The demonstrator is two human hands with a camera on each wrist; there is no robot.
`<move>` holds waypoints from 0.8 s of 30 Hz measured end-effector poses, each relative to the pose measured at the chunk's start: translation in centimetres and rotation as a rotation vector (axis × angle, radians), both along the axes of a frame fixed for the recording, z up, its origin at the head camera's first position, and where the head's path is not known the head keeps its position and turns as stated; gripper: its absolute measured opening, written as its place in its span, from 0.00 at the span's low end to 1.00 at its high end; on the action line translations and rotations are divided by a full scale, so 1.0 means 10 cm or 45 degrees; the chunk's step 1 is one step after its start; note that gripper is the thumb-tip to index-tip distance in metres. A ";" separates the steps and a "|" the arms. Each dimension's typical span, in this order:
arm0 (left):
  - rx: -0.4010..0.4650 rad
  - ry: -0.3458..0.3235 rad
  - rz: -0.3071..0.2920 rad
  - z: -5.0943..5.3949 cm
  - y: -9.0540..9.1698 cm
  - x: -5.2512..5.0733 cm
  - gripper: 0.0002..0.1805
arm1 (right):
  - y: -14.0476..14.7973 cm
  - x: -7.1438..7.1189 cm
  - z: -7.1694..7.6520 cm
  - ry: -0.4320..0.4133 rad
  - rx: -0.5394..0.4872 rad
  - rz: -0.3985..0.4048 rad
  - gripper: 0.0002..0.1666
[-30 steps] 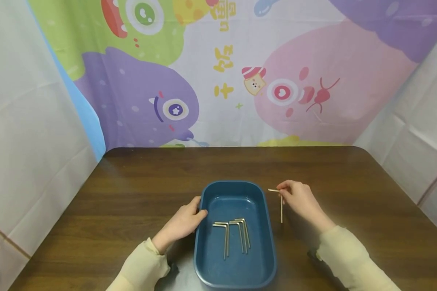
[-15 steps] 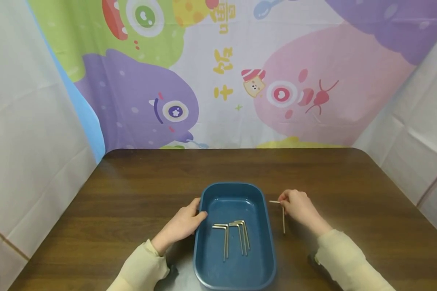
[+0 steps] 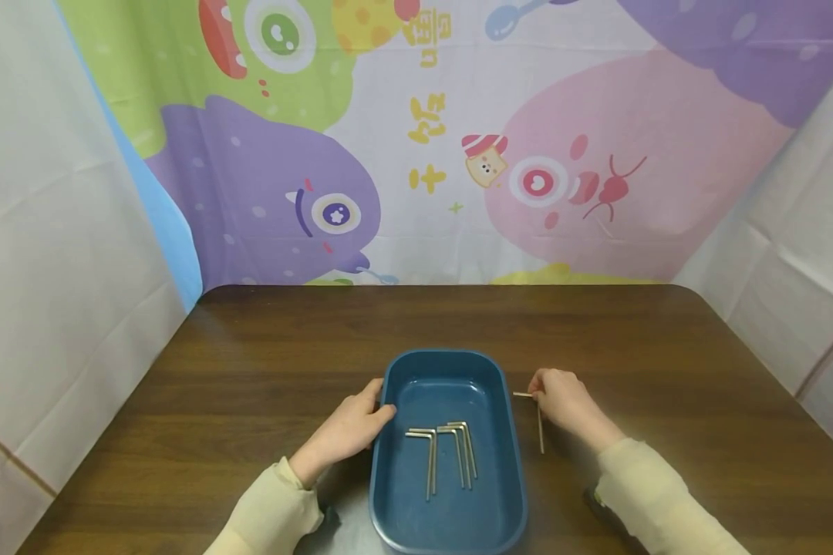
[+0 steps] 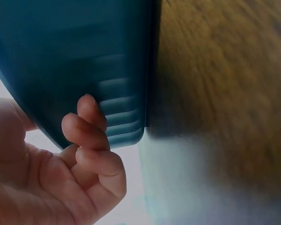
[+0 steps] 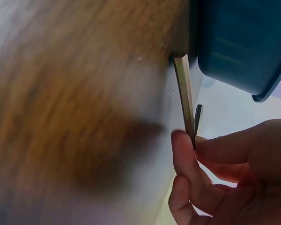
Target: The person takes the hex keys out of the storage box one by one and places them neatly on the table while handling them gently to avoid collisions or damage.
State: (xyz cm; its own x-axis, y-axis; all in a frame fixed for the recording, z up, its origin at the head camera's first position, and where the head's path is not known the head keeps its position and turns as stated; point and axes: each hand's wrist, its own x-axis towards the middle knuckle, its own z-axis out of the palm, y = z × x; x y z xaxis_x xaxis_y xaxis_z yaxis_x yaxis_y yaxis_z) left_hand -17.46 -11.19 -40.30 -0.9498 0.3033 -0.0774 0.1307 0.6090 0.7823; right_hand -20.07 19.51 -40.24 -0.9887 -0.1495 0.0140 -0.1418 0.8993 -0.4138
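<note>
A blue rectangular bin [image 3: 444, 516] stands near the front of the table, with several brass-coloured L-shaped hex keys [image 3: 431, 462] lying in it in two groups. On its left side my left hand [image 3: 343, 428] grips the rim, thumb over the edge and curled fingers against the outer wall [image 4: 75, 56]. To the right of the bin, my right hand [image 3: 565, 401] pinches another L-shaped key [image 3: 541, 432] near its bend, between thumb and fingers. In the right wrist view that key [image 5: 185, 93] shows beside the bin, low over the table; whether it touches the wood I cannot tell.
The dark brown wooden table [image 3: 284, 331] reaches back to a hanging cloth [image 3: 430, 231] printed with cartoon monsters. Pale sheets [image 3: 62, 231] hang at both sides.
My right hand has come down slightly and nearer to me with the key pinched in it. The left hand and the keys inside the bin stay as they were.
</note>
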 end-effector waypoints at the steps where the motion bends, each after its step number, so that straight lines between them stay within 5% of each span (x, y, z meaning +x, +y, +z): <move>1: 0.000 -0.002 0.001 0.00 0.00 0.00 0.23 | 0.00 0.00 0.00 -0.004 0.005 -0.004 0.04; 24: -0.008 -0.014 -0.013 0.01 0.00 0.01 0.24 | -0.03 -0.04 -0.01 -0.070 0.054 -0.022 0.05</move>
